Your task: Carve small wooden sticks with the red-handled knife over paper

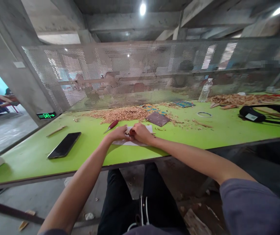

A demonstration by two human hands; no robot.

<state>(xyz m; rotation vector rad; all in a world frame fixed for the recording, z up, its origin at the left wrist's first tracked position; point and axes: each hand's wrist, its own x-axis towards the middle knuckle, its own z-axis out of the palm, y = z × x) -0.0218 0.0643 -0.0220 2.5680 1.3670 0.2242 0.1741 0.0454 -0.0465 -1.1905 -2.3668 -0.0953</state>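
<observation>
My left hand (120, 133) and my right hand (141, 133) come together over a white sheet of paper (130, 143) near the table's front edge. The right fingers are pinched around a small reddish-brown piece (131, 133), mostly hidden by them. The left fingers curl in against the same spot from the other side; what they grip is covered. Just beyond the left hand lies a carving knife (112, 126) with a dark red handle and a short blade. Behind the right hand is a brown square sheet (158, 119), perhaps sandpaper.
Wood shavings (122, 114) are heaped along the perforated metal screen (130, 75). A black phone (65, 145) and a wooden stick (56, 131) lie on the left. To the right are a tape ring (204, 114), a plastic bottle (206, 90) and a black strapped object (252, 113).
</observation>
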